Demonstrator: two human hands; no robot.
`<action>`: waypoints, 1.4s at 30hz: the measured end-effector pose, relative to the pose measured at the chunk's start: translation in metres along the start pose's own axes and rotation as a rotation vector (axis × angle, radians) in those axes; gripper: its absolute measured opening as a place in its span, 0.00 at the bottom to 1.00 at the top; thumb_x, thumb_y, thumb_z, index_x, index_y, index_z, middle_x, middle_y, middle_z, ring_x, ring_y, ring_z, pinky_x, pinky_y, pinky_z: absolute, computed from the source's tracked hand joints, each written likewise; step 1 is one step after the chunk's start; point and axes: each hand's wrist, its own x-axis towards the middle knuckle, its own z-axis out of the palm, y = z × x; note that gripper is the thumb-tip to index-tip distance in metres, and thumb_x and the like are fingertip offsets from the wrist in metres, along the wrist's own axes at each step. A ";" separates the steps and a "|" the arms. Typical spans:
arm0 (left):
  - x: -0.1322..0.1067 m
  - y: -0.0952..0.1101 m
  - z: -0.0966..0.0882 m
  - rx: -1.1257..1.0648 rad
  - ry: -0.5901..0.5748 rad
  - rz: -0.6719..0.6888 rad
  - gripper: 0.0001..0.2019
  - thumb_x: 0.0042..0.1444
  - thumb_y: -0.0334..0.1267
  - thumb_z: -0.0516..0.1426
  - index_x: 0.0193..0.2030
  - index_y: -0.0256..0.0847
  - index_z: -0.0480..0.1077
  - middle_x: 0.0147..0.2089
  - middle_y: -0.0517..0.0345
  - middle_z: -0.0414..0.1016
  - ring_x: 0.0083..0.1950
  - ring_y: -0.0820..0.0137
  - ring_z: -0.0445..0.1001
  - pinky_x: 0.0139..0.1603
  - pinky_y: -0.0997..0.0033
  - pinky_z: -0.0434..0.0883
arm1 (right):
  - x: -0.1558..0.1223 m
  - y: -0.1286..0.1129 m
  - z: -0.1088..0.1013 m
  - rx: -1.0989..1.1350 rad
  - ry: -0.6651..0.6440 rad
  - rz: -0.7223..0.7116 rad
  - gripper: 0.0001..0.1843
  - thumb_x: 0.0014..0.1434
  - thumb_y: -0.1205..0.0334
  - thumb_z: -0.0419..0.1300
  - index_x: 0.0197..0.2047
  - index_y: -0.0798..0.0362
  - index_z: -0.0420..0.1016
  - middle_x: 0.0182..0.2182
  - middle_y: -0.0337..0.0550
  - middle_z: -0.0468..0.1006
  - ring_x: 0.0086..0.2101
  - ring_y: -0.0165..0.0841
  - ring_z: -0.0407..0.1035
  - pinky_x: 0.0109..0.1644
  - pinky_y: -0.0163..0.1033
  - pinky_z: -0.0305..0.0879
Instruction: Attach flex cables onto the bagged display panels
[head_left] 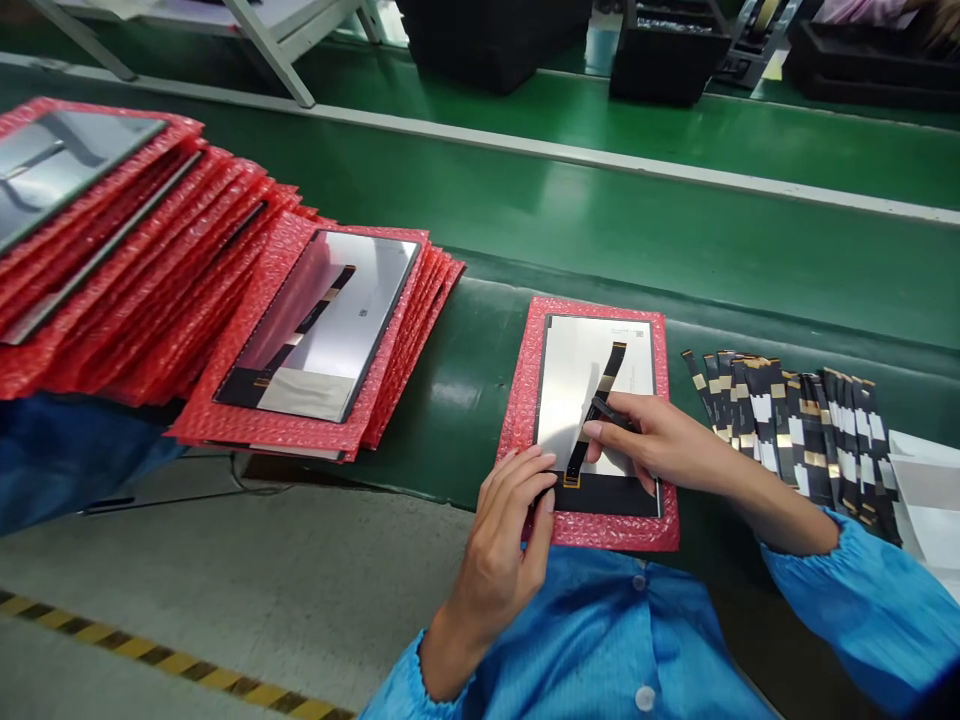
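Note:
A silver display panel (577, 375) lies face down on a red bubble-wrap sheet (600, 528) at the near edge of the green bench. A black flex cable (609, 365) with gold contacts runs down its back. My right hand (652, 440) holds thin black tweezers (609, 412) against that cable near the panel's middle. My left hand (510, 520) rests its fingertips on the panel's lower left corner and the wrap's edge, pinning it down.
A fanned row of loose black flex cables (795, 420) lies to the right, beside white sheets (926, 490). Stacked red-wrapped panels (322, 330) spread across the left. Beyond runs a green conveyor (600, 210) with black trays (667, 50) behind it.

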 end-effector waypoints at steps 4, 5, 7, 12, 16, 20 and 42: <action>0.001 0.001 0.000 0.009 -0.003 0.008 0.15 0.61 0.29 0.57 0.54 0.48 0.68 0.58 0.60 0.76 0.64 0.66 0.71 0.68 0.51 0.71 | 0.001 0.001 0.000 -0.014 -0.003 -0.009 0.10 0.67 0.48 0.55 0.36 0.39 0.71 0.37 0.38 0.84 0.13 0.32 0.71 0.13 0.40 0.66; 0.001 0.001 0.000 0.012 -0.004 0.011 0.15 0.61 0.29 0.57 0.54 0.48 0.68 0.58 0.60 0.76 0.64 0.66 0.71 0.68 0.51 0.71 | 0.001 0.001 0.000 -0.015 -0.003 -0.012 0.10 0.67 0.48 0.55 0.36 0.39 0.72 0.37 0.38 0.84 0.13 0.32 0.71 0.13 0.40 0.67; 0.002 0.001 0.000 0.018 -0.007 0.013 0.15 0.61 0.29 0.57 0.54 0.48 0.69 0.58 0.60 0.76 0.64 0.66 0.71 0.68 0.51 0.71 | 0.001 0.001 0.000 -0.010 -0.005 -0.013 0.09 0.67 0.48 0.55 0.37 0.39 0.72 0.36 0.39 0.84 0.13 0.32 0.71 0.13 0.40 0.67; 0.002 0.001 0.000 0.027 -0.009 0.013 0.16 0.61 0.29 0.56 0.54 0.48 0.68 0.58 0.59 0.77 0.63 0.64 0.72 0.66 0.49 0.73 | 0.000 0.000 -0.001 0.015 -0.018 -0.009 0.10 0.67 0.48 0.56 0.36 0.40 0.72 0.37 0.39 0.84 0.13 0.31 0.71 0.12 0.39 0.67; 0.002 0.001 -0.001 0.030 -0.009 0.009 0.16 0.61 0.30 0.56 0.54 0.49 0.69 0.58 0.59 0.77 0.63 0.64 0.72 0.66 0.49 0.72 | 0.001 0.001 -0.001 0.027 -0.011 -0.012 0.10 0.66 0.48 0.57 0.36 0.40 0.73 0.36 0.40 0.84 0.13 0.31 0.70 0.12 0.40 0.67; 0.002 0.002 0.000 0.027 -0.007 0.005 0.17 0.61 0.29 0.56 0.55 0.49 0.68 0.58 0.59 0.77 0.64 0.64 0.73 0.66 0.49 0.72 | 0.002 0.001 0.000 0.049 -0.004 -0.029 0.08 0.65 0.49 0.57 0.37 0.40 0.74 0.36 0.41 0.84 0.12 0.32 0.69 0.11 0.39 0.64; 0.002 0.002 0.000 0.035 -0.008 0.001 0.16 0.61 0.30 0.56 0.54 0.49 0.68 0.58 0.59 0.77 0.64 0.64 0.73 0.66 0.49 0.72 | 0.003 -0.002 0.001 -0.005 -0.008 -0.003 0.09 0.66 0.49 0.56 0.38 0.42 0.72 0.36 0.37 0.84 0.13 0.31 0.70 0.12 0.39 0.67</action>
